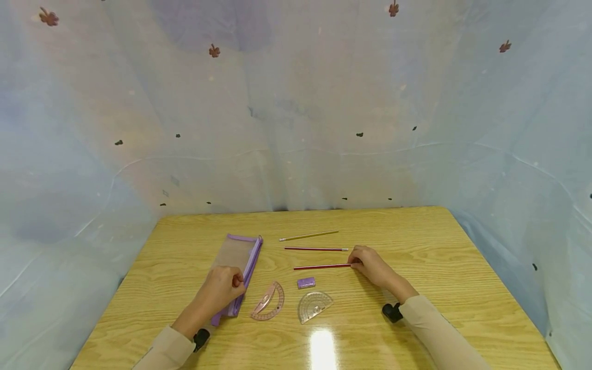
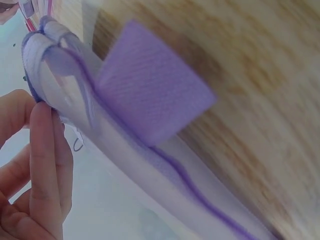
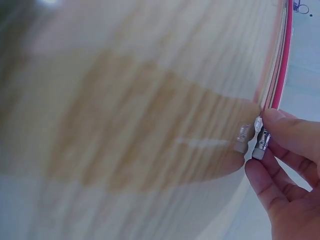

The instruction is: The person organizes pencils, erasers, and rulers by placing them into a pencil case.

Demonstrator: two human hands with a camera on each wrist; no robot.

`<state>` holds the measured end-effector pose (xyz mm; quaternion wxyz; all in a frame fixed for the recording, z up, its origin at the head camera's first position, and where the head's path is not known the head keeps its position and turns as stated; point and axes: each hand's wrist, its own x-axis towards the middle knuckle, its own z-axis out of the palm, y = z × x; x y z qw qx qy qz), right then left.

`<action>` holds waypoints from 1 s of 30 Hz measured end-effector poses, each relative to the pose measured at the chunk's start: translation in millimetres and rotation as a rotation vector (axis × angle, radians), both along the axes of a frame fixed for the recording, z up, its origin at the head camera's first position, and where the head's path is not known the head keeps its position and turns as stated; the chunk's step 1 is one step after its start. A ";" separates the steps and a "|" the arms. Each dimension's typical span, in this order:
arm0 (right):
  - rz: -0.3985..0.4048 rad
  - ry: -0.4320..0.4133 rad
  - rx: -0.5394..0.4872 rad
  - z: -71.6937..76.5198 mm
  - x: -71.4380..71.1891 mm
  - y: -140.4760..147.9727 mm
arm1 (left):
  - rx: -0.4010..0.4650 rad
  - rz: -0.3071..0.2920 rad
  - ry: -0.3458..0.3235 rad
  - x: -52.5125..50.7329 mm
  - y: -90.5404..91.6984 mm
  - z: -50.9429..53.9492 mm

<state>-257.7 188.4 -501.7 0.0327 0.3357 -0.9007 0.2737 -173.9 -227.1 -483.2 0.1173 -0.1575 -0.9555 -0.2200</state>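
My left hand [image 1: 221, 286] pinches the edge of a purple-trimmed, see-through zip pencil case [image 1: 233, 252] lying on the left of the table. In the left wrist view, the thumb and fingers meet at the case's rim, and a purple fabric tab [image 2: 155, 85] sticks out from its end. On the right, my right hand [image 1: 372, 266] pinches a red pencil [image 1: 321, 266] near its eraser end, which shows between the fingers in the right wrist view. Behind that pencil lie a second red pencil [image 1: 314, 248] and a gold-coloured pencil [image 1: 309, 236].
A purple eraser [image 1: 306, 282] lies in front of the held pencil. Closer to me are a pink protractor [image 1: 269, 304] and a clear protractor [image 1: 313, 306]. A patterned curtain [image 1: 296, 103] hangs behind the wooden table [image 1: 407, 226].
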 end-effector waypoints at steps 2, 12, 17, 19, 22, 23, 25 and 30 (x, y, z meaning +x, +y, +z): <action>-0.003 0.002 0.002 0.1 0.1 -0.1 | 0.007 -0.005 0.012 0.6 0.0 0.4; -0.003 0.018 0.001 1.6 0.0 -1.0 | 0.010 0.000 -0.016 1.8 0.3 3.3; 0.002 0.012 -0.003 1.7 -1.0 -1.4 | 0.012 0.001 -0.030 2.2 -0.2 3.8; 0.004 0.009 -0.005 2.0 -1.3 -1.6 | 0.011 0.002 -0.033 2.3 -0.4 3.7; 0.003 0.002 -0.006 2.7 -1.6 -2.5 | 0.014 0.003 -0.034 2.5 -0.8 3.4; 0.004 -0.001 -0.005 2.9 -1.6 -2.7 | 0.016 0.005 -0.034 2.5 -1.0 3.2; 0.002 -0.006 -0.002 3.5 -1.6 -3.3 | 0.019 0.009 -0.035 2.5 -1.1 3.1; 0.007 -0.006 0.000 5.9 -1.4 -5.5 | 0.015 0.018 -0.035 2.4 -1.4 2.4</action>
